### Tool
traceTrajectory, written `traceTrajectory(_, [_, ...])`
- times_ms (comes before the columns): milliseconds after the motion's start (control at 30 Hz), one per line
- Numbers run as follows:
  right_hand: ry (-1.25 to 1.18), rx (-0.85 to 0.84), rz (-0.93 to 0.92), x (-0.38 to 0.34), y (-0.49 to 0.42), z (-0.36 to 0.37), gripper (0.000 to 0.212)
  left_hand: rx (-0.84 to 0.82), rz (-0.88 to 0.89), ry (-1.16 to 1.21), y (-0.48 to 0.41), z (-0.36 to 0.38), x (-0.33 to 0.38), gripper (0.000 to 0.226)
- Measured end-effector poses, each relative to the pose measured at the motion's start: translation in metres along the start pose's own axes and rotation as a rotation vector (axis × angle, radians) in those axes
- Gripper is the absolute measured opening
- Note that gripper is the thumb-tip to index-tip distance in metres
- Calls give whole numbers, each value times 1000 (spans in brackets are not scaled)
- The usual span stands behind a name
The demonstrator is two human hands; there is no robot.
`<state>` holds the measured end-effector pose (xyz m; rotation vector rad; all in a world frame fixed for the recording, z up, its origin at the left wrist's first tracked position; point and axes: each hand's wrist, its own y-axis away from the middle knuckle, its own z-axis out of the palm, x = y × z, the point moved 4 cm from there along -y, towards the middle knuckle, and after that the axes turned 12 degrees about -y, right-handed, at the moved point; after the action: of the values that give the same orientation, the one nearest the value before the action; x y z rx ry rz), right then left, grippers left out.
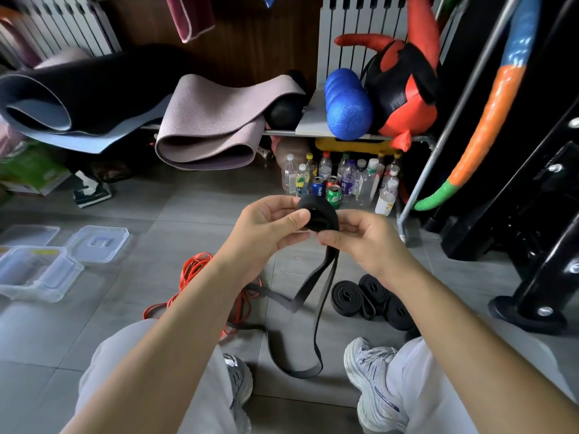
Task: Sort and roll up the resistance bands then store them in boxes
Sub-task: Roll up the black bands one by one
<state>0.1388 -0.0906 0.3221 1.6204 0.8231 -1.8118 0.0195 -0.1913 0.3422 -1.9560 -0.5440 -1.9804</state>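
both hands are raised over the grey tiled floor (94,324), working on one black band (319,214). the left hand (266,228) grips the rolled part, thumb laid across the near face of the coil and fingers curled behind it. the right hand (357,239) pinches the strap just below the coil where it leaves the roll, fingers curled in. the loose tail (317,336) hangs down as two strands, reaches the floor between the person's knees and loops round just ahead of the pale sneakers (374,386). one strand runs off left to the edge of a tangled heap of orange-red bands (194,270), which lies partly hidden under the left forearm. right of the tail, beneath the right forearm, a few finished black rolls (347,297) lie on the floor, touching one another. far left stands an open clear plastic box (37,277); what is inside is too faint to tell. two flat clear pieces (97,244) lie just behind it, lids or shallow boxes, cannot tell which. at the back a low shelf (313,132) carries loosely rolled mats (206,133) and a blue foam roller (347,104), with bottles and cans (338,180) crowded on the floor under it
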Motion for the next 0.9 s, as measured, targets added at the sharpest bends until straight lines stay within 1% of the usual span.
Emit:
traceTrajectory(67, [106,-26,10,2,0,-1,26,15,13,-264,0,-1,-1,15])
traceTrajectory(133, [259,-48,13,5,1,-1,24,40,20,-562,-1,-5,-4,18])
traceTrajectory(167, [341,-52,8,6,1,-1,20,47,37,-700,-1,-6,-5,24])
traceTrajectory(200, [424,-55,3,7,1,-2,17,55,75,-837,0,-6,-5,35])
traceTrajectory(267, [605,-90,2,9,1,-3,12,50,199,-1075,3,-3,-5,60])
traceTrajectory(300, [694,-122,6,10,1,-2,9,22,264,-1174,5,1,-6,65])
traceTrajectory(333, [778,-162,9,12,3,1,5,-25,317,-1272,5,7,-9,63])
traceTrajectory(367, [850,-207,8,14,4,5,3,-77,344,-1365,6,12,-15,56])
traceTrajectory(433, [920,-275,-2,17,6,10,4,-115,310,-1480,7,18,-23,38])
traceTrajectory(500, [882,-278,-19,14,6,9,8,-71,245,-1447,6,17,-24,29])
traceTrajectory(667, [703,-224,-49,6,5,2,16,-24,221,-1203,6,10,-14,23])
traceTrajectory(833, [286,-88,-9,0,2,-6,27,79,140,-736,5,-2,-1,25])
traceTrajectory(900, [121,-72,-6,-3,3,-4,27,102,122,-480,5,-4,-1,27])
